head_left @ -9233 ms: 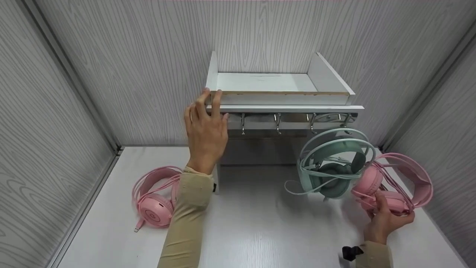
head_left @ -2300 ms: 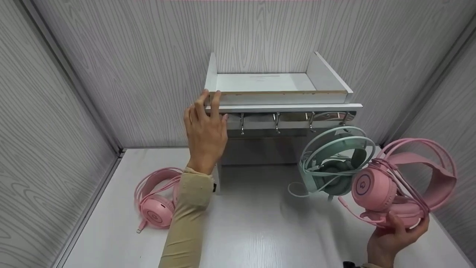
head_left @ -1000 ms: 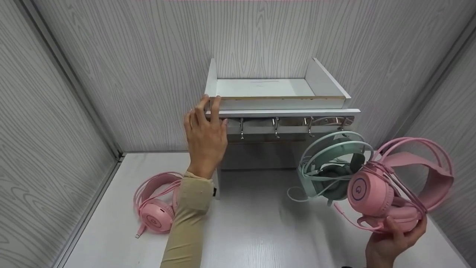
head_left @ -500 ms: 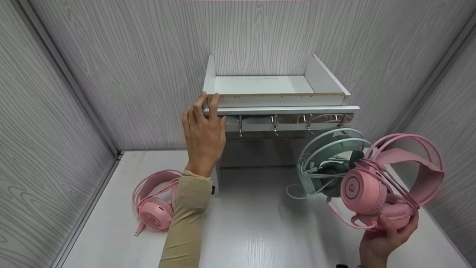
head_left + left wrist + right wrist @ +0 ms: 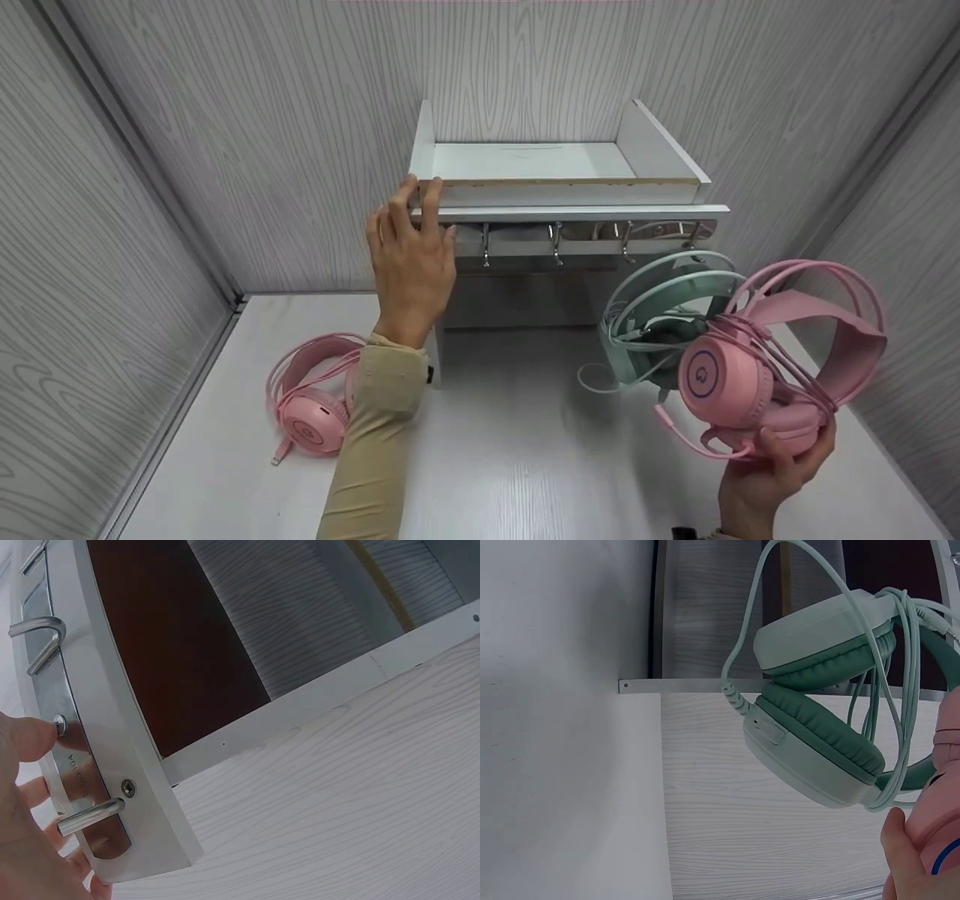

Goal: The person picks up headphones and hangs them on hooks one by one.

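Observation:
My left hand (image 5: 415, 266) holds the left front corner of a white shelf (image 5: 570, 196), fingertips over its front edge. In the left wrist view the thumb (image 5: 34, 739) presses the metal hook strip (image 5: 69, 757) and other fingers pass behind it. My right hand (image 5: 772, 476) grips a pink headset (image 5: 724, 379) from below, its cable bundled and its microphone boom pointing left. Mint-green headphones (image 5: 621, 364) hang below the rightmost hook, partly hidden behind the pink headset. In the right wrist view, the green headphones (image 5: 821, 637) show both ear cups and a looped cable.
A second pink headset (image 5: 311, 427) lies on the white tabletop (image 5: 495, 480) at the left, partly covered by my left sleeve (image 5: 375, 450). Bare hooks (image 5: 556, 244) line the shelf front. Wood-grain panels (image 5: 262, 150) enclose the back and sides.
My right hand has raised the pink headset and turned its ear cup to face me. Over the last second it has moved left, overlapping the green headphones more. My left hand keeps its hold.

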Tool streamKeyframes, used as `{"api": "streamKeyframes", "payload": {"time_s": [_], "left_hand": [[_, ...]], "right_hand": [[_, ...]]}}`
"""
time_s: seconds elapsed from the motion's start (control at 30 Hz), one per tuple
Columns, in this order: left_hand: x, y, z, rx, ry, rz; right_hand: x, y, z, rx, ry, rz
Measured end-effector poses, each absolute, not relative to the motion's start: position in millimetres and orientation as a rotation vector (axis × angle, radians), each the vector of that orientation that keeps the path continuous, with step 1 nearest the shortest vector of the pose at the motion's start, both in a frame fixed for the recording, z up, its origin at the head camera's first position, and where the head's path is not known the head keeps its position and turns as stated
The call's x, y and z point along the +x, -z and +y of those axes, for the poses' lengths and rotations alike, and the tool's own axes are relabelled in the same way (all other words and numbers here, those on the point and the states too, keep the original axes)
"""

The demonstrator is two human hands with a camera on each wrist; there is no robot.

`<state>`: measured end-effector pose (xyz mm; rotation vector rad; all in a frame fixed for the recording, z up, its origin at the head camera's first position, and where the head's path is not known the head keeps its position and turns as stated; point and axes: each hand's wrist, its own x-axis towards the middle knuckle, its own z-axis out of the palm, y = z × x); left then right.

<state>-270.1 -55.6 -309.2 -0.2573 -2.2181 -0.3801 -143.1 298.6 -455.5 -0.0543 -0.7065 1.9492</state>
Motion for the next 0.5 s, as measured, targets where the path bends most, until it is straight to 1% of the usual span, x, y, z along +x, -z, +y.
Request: {"api": "streamKeyframes", "payload": {"time_s": [0.5], "left_hand": [[-270.8,310.6,-55.6,-0.253,0.361,-2.194]], "right_hand": [[-140.3,457.8,291.6,-0.020,-1.963,-0.781]]}}
